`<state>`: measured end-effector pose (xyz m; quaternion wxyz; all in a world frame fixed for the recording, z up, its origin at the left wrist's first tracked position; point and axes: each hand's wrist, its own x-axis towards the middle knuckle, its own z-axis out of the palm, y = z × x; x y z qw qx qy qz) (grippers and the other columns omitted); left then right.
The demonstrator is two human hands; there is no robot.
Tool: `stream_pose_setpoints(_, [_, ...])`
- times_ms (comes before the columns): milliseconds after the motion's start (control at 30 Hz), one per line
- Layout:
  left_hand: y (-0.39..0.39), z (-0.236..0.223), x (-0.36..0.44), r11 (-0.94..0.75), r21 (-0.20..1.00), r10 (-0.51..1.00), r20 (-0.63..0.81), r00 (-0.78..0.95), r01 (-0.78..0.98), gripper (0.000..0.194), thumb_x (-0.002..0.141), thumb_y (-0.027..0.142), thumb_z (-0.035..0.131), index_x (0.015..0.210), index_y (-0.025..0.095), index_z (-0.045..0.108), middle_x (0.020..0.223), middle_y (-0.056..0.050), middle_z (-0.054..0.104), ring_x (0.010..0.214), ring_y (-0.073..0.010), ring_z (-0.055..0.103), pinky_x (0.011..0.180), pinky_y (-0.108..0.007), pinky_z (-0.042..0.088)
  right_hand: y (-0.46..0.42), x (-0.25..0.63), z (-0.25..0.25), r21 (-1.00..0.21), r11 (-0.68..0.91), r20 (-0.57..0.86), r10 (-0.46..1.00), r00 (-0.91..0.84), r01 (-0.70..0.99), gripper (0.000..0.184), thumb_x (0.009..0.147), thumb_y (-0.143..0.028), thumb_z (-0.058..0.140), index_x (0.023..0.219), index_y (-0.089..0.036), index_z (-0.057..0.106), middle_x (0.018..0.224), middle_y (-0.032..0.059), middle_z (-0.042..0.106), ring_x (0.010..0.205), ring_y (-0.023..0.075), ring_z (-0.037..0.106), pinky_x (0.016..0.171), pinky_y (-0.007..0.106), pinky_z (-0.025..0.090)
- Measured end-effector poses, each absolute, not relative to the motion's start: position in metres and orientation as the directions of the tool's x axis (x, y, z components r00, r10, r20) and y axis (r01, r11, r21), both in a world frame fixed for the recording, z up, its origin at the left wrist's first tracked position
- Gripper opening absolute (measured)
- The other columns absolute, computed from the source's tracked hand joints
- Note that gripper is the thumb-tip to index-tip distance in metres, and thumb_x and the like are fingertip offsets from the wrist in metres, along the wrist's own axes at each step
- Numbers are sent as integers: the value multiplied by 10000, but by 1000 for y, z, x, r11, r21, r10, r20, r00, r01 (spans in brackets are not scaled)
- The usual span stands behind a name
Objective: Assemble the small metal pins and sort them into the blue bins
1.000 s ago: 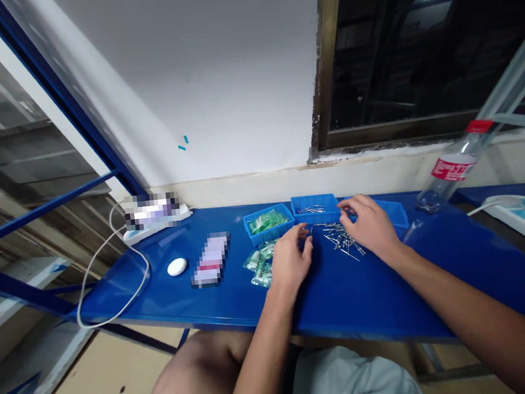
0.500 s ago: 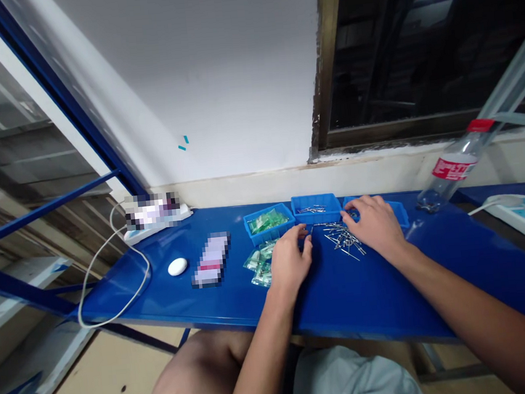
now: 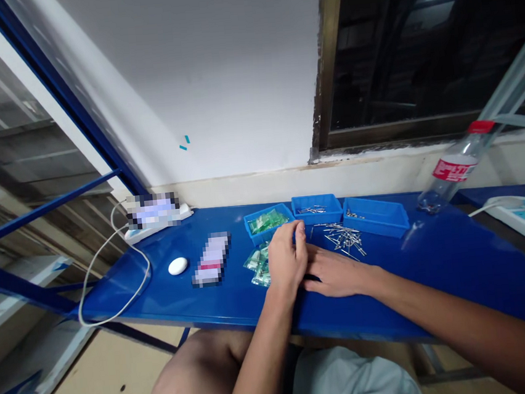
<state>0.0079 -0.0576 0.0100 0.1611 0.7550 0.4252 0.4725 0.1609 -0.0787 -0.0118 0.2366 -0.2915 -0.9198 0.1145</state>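
Observation:
My left hand [image 3: 287, 258] is closed, its fingers curled and thumb raised, beside the pile of small clear-and-green packets [image 3: 258, 265]. Whatever it grips is hidden. My right hand [image 3: 337, 270] reaches in from the right, low over the table, and meets my left hand. Its fingertips are covered by the left hand. Just beyond the right hand lies a loose heap of thin silver metal pins [image 3: 344, 238]. Behind stand a blue bin [image 3: 248, 228] of green packets, a blue bin [image 3: 318, 217] with several pins and a blue bin [image 3: 381, 226] with a few tiny metal pieces.
A blurred-out flat object [image 3: 212, 261] and a white oval object [image 3: 177, 266] lie on the blue table [image 3: 171, 305] to the left. A power strip [image 3: 158, 227] with a white cable is at the back left. A red-capped bottle [image 3: 455, 169] stands at the back right.
My right hand has moved left and nearer from the right-hand bin to my left hand, uncovering that bin. My left hand stays nearly in place, its fingers turned slightly upward.

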Motion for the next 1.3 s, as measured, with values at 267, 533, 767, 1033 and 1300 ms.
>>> stream_pose_setpoints(267, [-56, 8, 9, -580, 646, 800, 565, 200, 496, 294, 1106, 338, 447, 1152, 228, 716, 1173, -75, 770, 1128, -246, 707, 1024, -371, 549, -62, 171, -26, -304, 814, 443, 581, -683, 495, 366, 938, -97, 606, 1240, -224, 770, 1296, 110, 747, 1367, 317, 583, 1197, 551, 459])
stream_pose_setpoints(533, [-55, 7, 9, -587, 631, 795, 567, 216, 506, 291, 1106, 344, 453, 1150, 226, 716, 1158, -75, 774, 1117, -243, 711, 1001, -359, 551, -48, 185, -36, -292, 825, 519, 562, -644, 485, 384, 942, -27, 560, 1191, -236, 765, 1213, 99, 761, 1277, 279, 647, 1108, 497, 556])
stream_pose_setpoints(767, [-54, 3, 10, -591, 627, 791, 572, 215, 507, 295, 1107, 358, 459, 1145, 222, 719, 1143, -65, 778, 1092, -239, 716, 980, -366, 551, -47, 186, -37, -195, 830, 546, 534, -645, 523, 296, 927, -26, 588, 1096, -206, 751, 1134, 111, 748, 1216, 296, 655, 1083, 524, 573])
stream_pose_setpoints(1033, [-54, 4, 10, -586, 627, 798, 555, 233, 514, 286, 1105, 351, 464, 1152, 222, 716, 1146, -63, 777, 1088, -239, 712, 963, -359, 540, -47, 187, -35, -116, 814, 541, 533, -651, 569, 268, 911, -38, 594, 1087, -181, 736, 1149, 134, 741, 1210, 308, 656, 1098, 522, 558])
stream_pose_setpoints(1300, [-54, 4, 11, -584, 624, 801, 545, 246, 520, 291, 1103, 350, 464, 1140, 217, 720, 1136, -69, 777, 1084, -239, 711, 964, -357, 539, -48, 187, -32, -48, 795, 512, 539, -669, 605, 232, 904, -39, 590, 1034, -162, 738, 1080, 148, 744, 1146, 326, 678, 1027, 527, 588])
